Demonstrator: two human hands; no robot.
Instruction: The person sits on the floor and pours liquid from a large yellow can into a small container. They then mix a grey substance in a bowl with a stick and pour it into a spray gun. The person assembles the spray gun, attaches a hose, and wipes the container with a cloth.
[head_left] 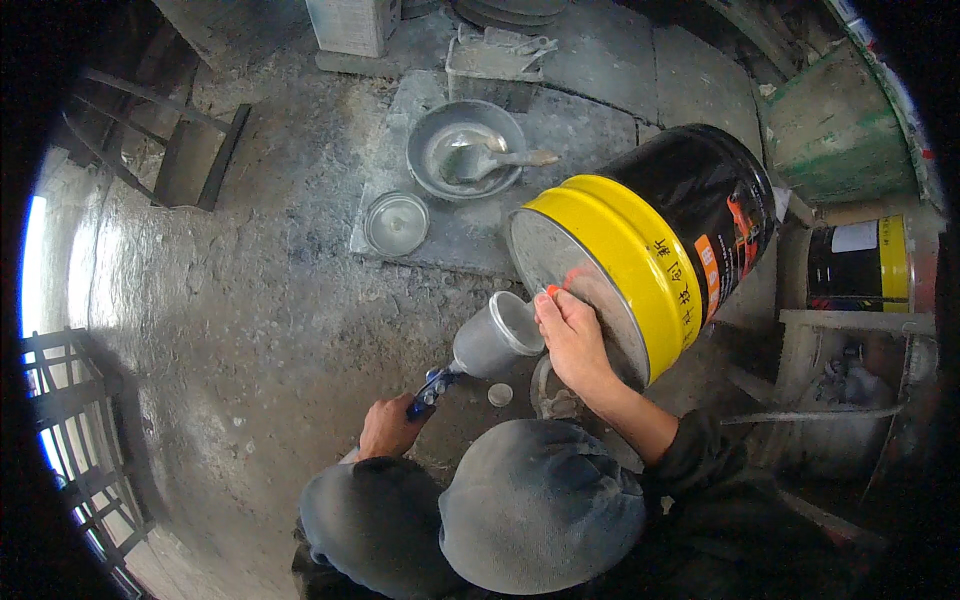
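My left hand [389, 428] is closed round the blue handle of a spray gun [430, 392]. Its grey cup [485, 342] is tilted, with the open mouth against the lower end of a big yellow and black metal drum [655, 265]. The drum lies tipped over, its flat end facing me. At that end my right hand [572, 340] is closed, fingers pinched on a small orange-red spout [552, 290] just above the cup's mouth. Whether liquid is running is hidden by the hand. A small round lid [500, 395] lies on the floor below the cup.
Ahead, a grey basin [415, 150] holds a paint brush [500, 162], beside a round tin [396, 224] on a flat slab [375, 235]. A caked rectangular container [490, 60] stands behind. A second yellow-black drum [858, 265] sits at right; metal racks [75, 410] stand at left.
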